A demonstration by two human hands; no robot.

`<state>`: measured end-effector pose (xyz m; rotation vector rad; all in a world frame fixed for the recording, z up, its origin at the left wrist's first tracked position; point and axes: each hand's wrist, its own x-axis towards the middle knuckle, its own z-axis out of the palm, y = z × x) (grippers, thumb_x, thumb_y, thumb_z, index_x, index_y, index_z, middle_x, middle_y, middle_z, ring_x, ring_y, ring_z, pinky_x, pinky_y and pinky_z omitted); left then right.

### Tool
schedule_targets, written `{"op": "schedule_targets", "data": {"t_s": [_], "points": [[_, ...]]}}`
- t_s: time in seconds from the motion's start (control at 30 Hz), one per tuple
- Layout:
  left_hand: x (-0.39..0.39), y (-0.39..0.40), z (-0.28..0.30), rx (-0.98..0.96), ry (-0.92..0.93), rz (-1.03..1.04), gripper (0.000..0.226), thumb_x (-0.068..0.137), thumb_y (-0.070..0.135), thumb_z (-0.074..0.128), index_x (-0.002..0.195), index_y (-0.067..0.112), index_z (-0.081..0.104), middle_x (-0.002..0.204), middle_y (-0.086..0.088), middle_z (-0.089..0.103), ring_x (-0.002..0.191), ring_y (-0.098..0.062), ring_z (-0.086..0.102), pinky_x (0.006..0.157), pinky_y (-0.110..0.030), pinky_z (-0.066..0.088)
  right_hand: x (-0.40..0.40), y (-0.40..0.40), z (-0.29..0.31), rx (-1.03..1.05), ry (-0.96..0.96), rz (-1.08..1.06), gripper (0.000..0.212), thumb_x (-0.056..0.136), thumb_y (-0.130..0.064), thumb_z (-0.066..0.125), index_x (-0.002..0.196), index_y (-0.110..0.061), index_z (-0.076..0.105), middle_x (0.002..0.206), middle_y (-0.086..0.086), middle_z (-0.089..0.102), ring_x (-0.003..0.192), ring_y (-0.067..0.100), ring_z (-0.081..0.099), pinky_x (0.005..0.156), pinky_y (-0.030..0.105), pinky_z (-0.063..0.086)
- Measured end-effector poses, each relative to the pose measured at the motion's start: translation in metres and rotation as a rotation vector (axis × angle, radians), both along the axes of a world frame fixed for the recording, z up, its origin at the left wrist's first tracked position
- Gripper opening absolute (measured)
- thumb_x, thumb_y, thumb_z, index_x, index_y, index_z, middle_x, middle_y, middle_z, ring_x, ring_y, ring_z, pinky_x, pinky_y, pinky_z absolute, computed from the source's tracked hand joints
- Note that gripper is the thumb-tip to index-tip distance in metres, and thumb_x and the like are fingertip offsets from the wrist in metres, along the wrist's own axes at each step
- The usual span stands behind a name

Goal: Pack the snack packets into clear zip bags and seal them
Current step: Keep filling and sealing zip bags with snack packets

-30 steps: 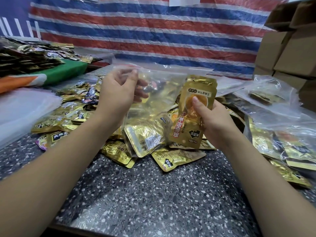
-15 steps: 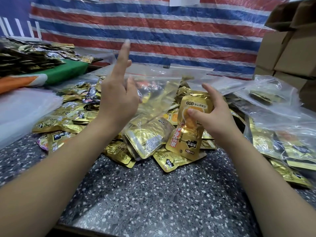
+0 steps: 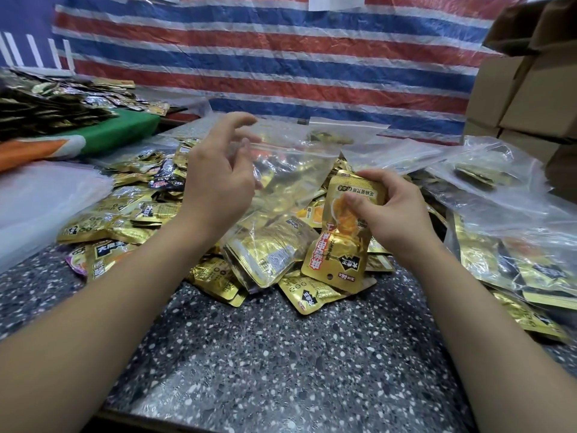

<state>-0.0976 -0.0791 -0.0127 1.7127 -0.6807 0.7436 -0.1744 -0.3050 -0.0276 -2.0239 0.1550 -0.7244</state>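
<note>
- Gripping a gold snack packet in our right hand, we press the thumb on its printed front while the fingers curl over its top edge; the packet hangs upside down, tilted, its lower end over the heap.
- Our left hand is raised with fingers loosely curled and spread at the mouth of the clear zip bag; we cannot tell whether a fingertip pinches the film.
- The zip bag sags over the pile of loose packets, with a few gold packets already in its lower end, just left of the held packet.
- The speckled tabletop lies bare between our forearms toward the near edge.
- To the right lie filled clear bags, with cardboard boxes stacked behind them.
- Both forearms reach forward from the bottom corners, wrists nearly level.
</note>
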Motion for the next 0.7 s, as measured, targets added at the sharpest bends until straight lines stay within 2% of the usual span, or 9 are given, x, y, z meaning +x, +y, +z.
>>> {"op": "schedule_targets", "data": {"t_s": [0.1,0.17,0.23,0.3,0.37,0.47,0.53,0.6,0.7], "points": [[0.002,0.003,0.002,0.059,-0.005,0.005,0.016,0.098,0.012,0.057,0.113,0.01,0.063,0.095,0.007,0.061,0.067,-0.02,0.067,0.059,-0.043,0.059,-0.001,0.0,0.001,0.032,-0.023,-0.002,0.036,0.086,-0.026,0.078,0.119,-0.029,0.064,0.105,-0.003,0.07,0.092,0.013,0.07,0.084,0.041,0.061],[0.002,0.004,0.003,0.136,-0.012,0.032,0.02,0.095,0.019,0.064,0.114,0.012,0.064,0.098,0.005,0.064,0.072,-0.016,0.066,0.066,-0.039,0.059,0.0,-0.001,0.001,0.105,0.003,-0.026,0.05,0.085,-0.026,0.079,0.13,-0.028,0.055,0.119,-0.004,0.062,0.105,0.014,0.065,0.091,0.04,0.058],[0.003,0.005,0.004,0.169,0.006,0.04,0.027,0.091,0.022,0.069,0.117,0.017,0.064,0.102,0.007,0.064,0.072,-0.006,0.063,0.062,-0.024,0.057,0.001,-0.004,0.004,0.341,0.029,-0.027,0.063,0.083,-0.021,0.08,0.137,-0.013,0.048,0.126,0.006,0.061,0.109,0.023,0.065,0.094,0.043,0.056],[0.004,0.006,0.004,0.184,0.039,0.037,0.027,0.088,0.024,0.072,0.114,0.021,0.064,0.103,0.007,0.064,0.071,0.001,0.06,0.052,-0.01,0.049,0.0,-0.007,0.011,0.675,0.021,0.027,0.06,0.08,-0.015,0.078,0.131,0.003,0.052,0.115,0.017,0.07,0.097,0.028,0.072,0.089,0.044,0.059],[0.004,0.008,0.006,0.194,0.052,0.044,0.022,0.086,0.026,0.074,0.105,0.025,0.064,0.1,0.006,0.066,0.07,0.001,0.06,0.052,-0.01,0.048,-0.002,-0.009,0.017,0.885,0.032,0.056,0.05,0.08,-0.017,0.074,0.123,0.005,0.059,0.109,0.017,0.074,0.09,0.023,0.074,0.081,0.034,0.061],[0.002,0.01,0.011,0.162,0.104,0.018,0.031,0.082,0.027,0.078,0.109,0.028,0.061,0.098,0.01,0.065,0.082,-0.005,0.064,0.068,-0.026,0.054,-0.005,-0.009,0.02,0.954,0.054,0.091,0.036,0.095,-0.019,0.062,0.125,0.001,0.061,0.096,0.012,0.075,0.073,0.016,0.074,0.06,0.026,0.059],[0.001,0.013,0.015,0.151,0.14,-0.011,0.034,0.082,0.024,0.079,0.111,0.031,0.062,0.095,0.012,0.065,0.073,-0.005,0.067,0.063,-0.026,0.056,-0.004,-0.007,0.021,0.943,0.054,0.1,0.036,0.1,-0.024,0.055,0.129,-0.002,0.059,0.089,0.009,0.073,0.064,0.014,0.072,0.053,0.027,0.057],[-0.001,0.015,0.019,0.135,0.152,-0.045,0.019,0.083,0.019,0.078,0.095,0.029,0.067,0.088,0.011,0.068,0.064,0.0,0.067,0.055,-0.02,0.056,-0.003,-0.006,0.021,0.937,0.068,0.09,0.037,0.102,-0.029,0.051,0.128,-0.004,0.058,0.088,0.01,0.074,0.063,0.015,0.073,0.052,0.029,0.057],[-0.002,0.015,0.022,0.112,0.114,-0.054,0.009,0.087,0.016,0.074,0.08,0.022,0.071,0.074,0.005,0.071,0.054,0.0,0.063,0.049,-0.02,0.053,-0.004,-0.007,0.023,0.985,0.072,0.075,0.029,0.104,-0.031,0.049,0.111,-0.008,0.064,0.079,0.007,0.075,0.064,0.014,0.073,0.052,0.028,0.057]]}}
